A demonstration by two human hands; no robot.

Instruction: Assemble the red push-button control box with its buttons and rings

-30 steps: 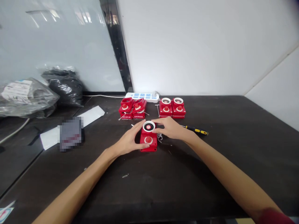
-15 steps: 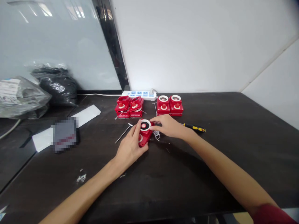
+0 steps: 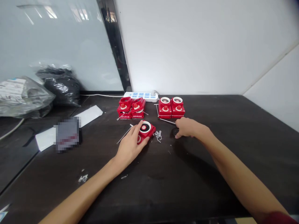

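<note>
My left hand [image 3: 129, 142] grips a red sounder alarm [image 3: 146, 134] with a white ring around a black round opening, thumb and fingers on opposite sides of it. The alarm lies tilted on the dark table, its lower part covered by the hand. To the right, my right hand [image 3: 187, 127] is closed around a screwdriver [image 3: 167, 121]; its thin shaft points left towards the back, and the handle is mostly hidden in the fingers. Small pale pieces [image 3: 158, 136] lie in a heap beside the alarm. Left of it rests a thin T-shaped metal rod [image 3: 123, 135].
Behind are two assembled red alarms [image 3: 171, 109] and two with loose, tilted tops [image 3: 130, 109]. A white power strip [image 3: 141, 97] runs along the wall. At left lie plastic bags [image 3: 62, 87], a white sheet [image 3: 90, 114] and a blurred dark object [image 3: 67, 134].
My right hand has left the alarm's ring, moved right and taken hold of the screwdriver, swinging its shaft leftwards. My left hand stays on the alarm. The view has shifted slightly.
</note>
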